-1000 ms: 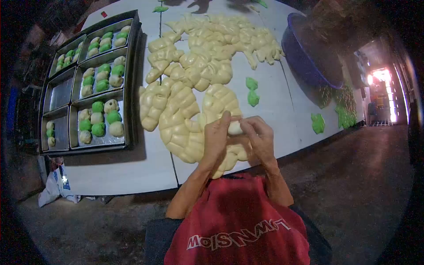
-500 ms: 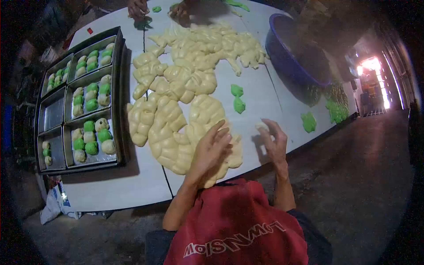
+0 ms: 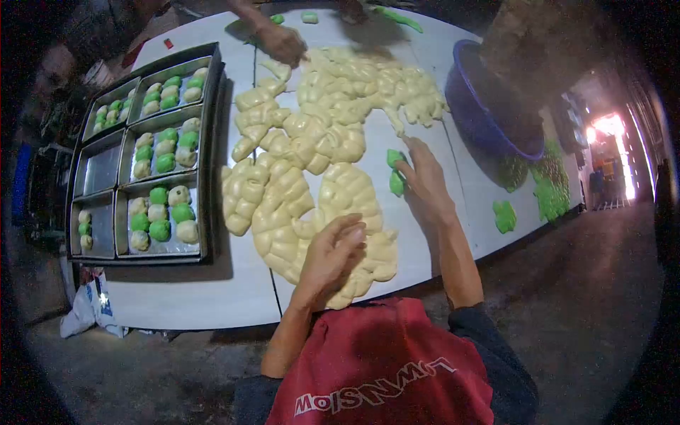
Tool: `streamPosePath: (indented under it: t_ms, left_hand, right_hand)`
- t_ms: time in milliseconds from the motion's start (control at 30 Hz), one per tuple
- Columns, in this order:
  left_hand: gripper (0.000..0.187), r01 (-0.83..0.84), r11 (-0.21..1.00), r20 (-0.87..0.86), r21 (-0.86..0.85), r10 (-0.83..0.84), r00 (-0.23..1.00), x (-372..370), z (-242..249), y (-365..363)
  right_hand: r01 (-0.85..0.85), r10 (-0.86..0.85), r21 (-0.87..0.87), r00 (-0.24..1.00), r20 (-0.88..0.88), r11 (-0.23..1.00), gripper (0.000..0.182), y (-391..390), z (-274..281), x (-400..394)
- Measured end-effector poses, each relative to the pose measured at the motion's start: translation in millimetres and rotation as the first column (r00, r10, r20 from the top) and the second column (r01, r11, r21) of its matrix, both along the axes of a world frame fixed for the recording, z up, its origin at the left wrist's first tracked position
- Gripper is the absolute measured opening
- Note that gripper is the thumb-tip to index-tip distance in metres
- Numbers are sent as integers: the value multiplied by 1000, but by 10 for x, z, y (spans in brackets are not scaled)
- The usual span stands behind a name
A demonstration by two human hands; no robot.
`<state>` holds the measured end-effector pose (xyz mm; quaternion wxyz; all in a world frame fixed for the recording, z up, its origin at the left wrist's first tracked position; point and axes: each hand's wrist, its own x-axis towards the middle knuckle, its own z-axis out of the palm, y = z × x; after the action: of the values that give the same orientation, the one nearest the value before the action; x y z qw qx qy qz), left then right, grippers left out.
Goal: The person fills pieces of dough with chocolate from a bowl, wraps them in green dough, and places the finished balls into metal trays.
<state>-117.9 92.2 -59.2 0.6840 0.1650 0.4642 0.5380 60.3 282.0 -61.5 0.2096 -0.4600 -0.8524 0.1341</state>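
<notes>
Over the near edge of the pale dough sheet (image 3: 283,230), my left hand (image 3: 329,258) hovers with its fingers loosely bent and apart from the thumb. The dough is scored into many soft lumps and spreads across the middle of the white table. My right hand (image 3: 428,184) reaches forward to a small green dough piece (image 3: 396,183) right of the sheet. Its thumb is right at the green dough, and the fingers stretch past it, apart from the thumb.
A divided black baking tray (image 3: 212,142) on the left holds rows of green and pale dough balls. A purple basin (image 3: 467,106) stands at the right. More green dough (image 3: 505,216) lies near the right edge. A co-worker's hand (image 3: 282,44) touches the far dough.
My right hand has moved forward from the bare table near me to the green dough. My left hand stays over the near dough. The co-worker's hand has come nearer the far dough.
</notes>
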Motion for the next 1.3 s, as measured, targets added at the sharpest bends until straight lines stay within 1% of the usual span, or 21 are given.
streamPosePath:
  t_ms: [67, 167, 200, 300, 367, 433, 500, 533, 633, 667, 733, 800, 900, 933, 967, 1000, 1033, 1100, 1167, 1200, 1300]
  left_hand:
    - [42, 13, 1000, -8, 12, -13, 1000, -4, 29, -21]
    - [43, 31, 999, -81, 45, -28, 996, -8, 30, 20]
    - [44, 48, 998, -109, 48, -43, 993, -9, 22, 49]
    - [46, 85, 994, -194, 72, -70, 978, 6, 52, 212]
    - [50, 195, 971, -500, 140, -101, 860, 26, 33, 471]
    - [51, 340, 930, -733, 140, -133, 667, 108, 34, 765]
    - [45, 296, 884, -859, 361, 192, 475, 393, -313, 1086]
    - [42, 294, 834, -864, 466, 356, 356, 478, -423, 1206]
    - [28, 500, 856, -976, 130, 20, 219, 466, -326, 1416]
    - [19, 508, 858, -959, 77, -76, 273, 457, -286, 1479]
    - [17, 446, 870, -929, 213, 38, 369, 448, -340, 1456]
    - [16, 414, 872, -896, 262, 61, 439, 403, -278, 1406]
    - [18, 432, 855, -890, 286, 69, 451, 315, -225, 1390]
    - [19, 441, 839, -885, 319, 97, 455, 288, -307, 1420]
    - [19, 411, 853, -847, 321, 65, 528, 270, -378, 1448]
    - [19, 382, 866, -800, 324, 35, 599, 256, -408, 1478]
    - [19, 355, 876, -746, 325, 7, 666, 244, -432, 1506]
    - [21, 272, 897, -499, 349, -67, 864, 208, -487, 1526]
    - [24, 179, 944, -153, 278, -140, 978, 193, -543, 1499]
    - [29, 195, 954, -190, 229, -152, 970, 109, -342, 1414]
    - [23, 106, 976, -27, 188, -102, 994, -33, -267, 1288]
  right_hand:
    - [-97, 106, -104, 991, 87, 990, 40, 267, -175, -47]
    - [27, -21, -298, 999, 24, 954, 34, 299, -84, -109]
    - [43, -208, -563, 951, -231, 825, 31, 231, -70, -80]
    - [36, -315, -618, 883, -348, 785, 26, 130, 181, 25]
    - [-90, -353, -665, 791, -500, 741, 25, 188, 131, 236]
    - [-182, -400, -691, 701, -590, 700, 24, 174, 99, 349]
    - [-244, -440, -709, 640, -630, 662, 23, 129, 97, 378]
    - [-258, -625, -836, 566, -537, 485, 25, 108, 181, 331]
    - [-292, -584, -851, 627, -515, 438, 33, 102, 213, 362]
    - [-186, -600, -812, 587, -544, 554, 34, 41, 154, 295]
    - [-77, -391, -740, 810, -438, 669, 33, -64, 204, 289]
    - [74, -339, -760, 920, -199, 646, 29, -63, 151, 345]
    - [13, -345, -809, 908, -236, 587, 27, -86, 205, 357]
    - [-79, -173, -643, 932, -320, 762, 26, -47, 62, 436]
    - [-158, -3, -426, 935, -354, 891, 26, -6, -81, 515]
    - [-96, -280, -646, 845, -455, 757, 26, -19, 32, 433]
    - [-95, -551, -821, 698, -458, 562, 26, -36, 175, 357]
    - [-28, -542, -790, 712, -446, 613, 25, -78, 478, 267]
    - [-7, -525, -731, 692, -496, 682, 24, -93, 598, 247]
    - [-68, -533, -719, 624, -572, 692, 28, 42, 387, 386]
    - [-208, -440, -582, 473, -763, 786, 34, 206, 244, 549]
